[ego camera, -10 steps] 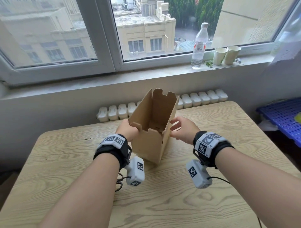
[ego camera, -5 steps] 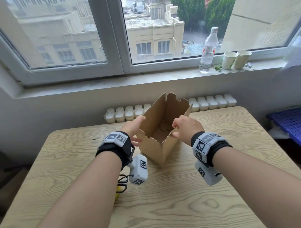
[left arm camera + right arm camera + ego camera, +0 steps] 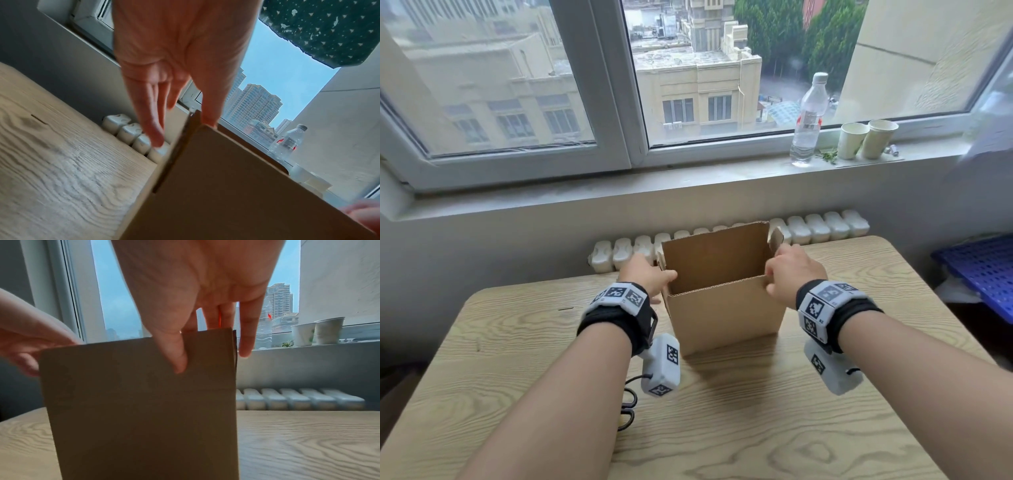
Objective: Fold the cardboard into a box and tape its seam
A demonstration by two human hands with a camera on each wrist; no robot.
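A brown cardboard box (image 3: 722, 318) stands upright on the wooden table (image 3: 517, 342), its top open and a broad face towards me. My left hand (image 3: 649, 274) holds the top left corner: the thumb (image 3: 207, 110) goes over the rim and the fingers (image 3: 152, 123) lie straight outside the left wall. My right hand (image 3: 786, 274) pinches the top right corner of the near wall. Its thumb (image 3: 179, 356) presses on the front face (image 3: 144, 402), with fingers behind the wall. A small flap (image 3: 776, 237) sticks up at the far right corner.
Black-handled scissors (image 3: 628, 407) lie on the table under my left wrist. A water bottle (image 3: 808, 116) and two paper cups (image 3: 866, 138) stand on the window sill. A white ribbed radiator (image 3: 822, 228) runs behind the table. A blue crate (image 3: 979, 270) sits at the right.
The box has turned from corner-on to face-on and its walls have squared up. Both hands moved to its top front corners.
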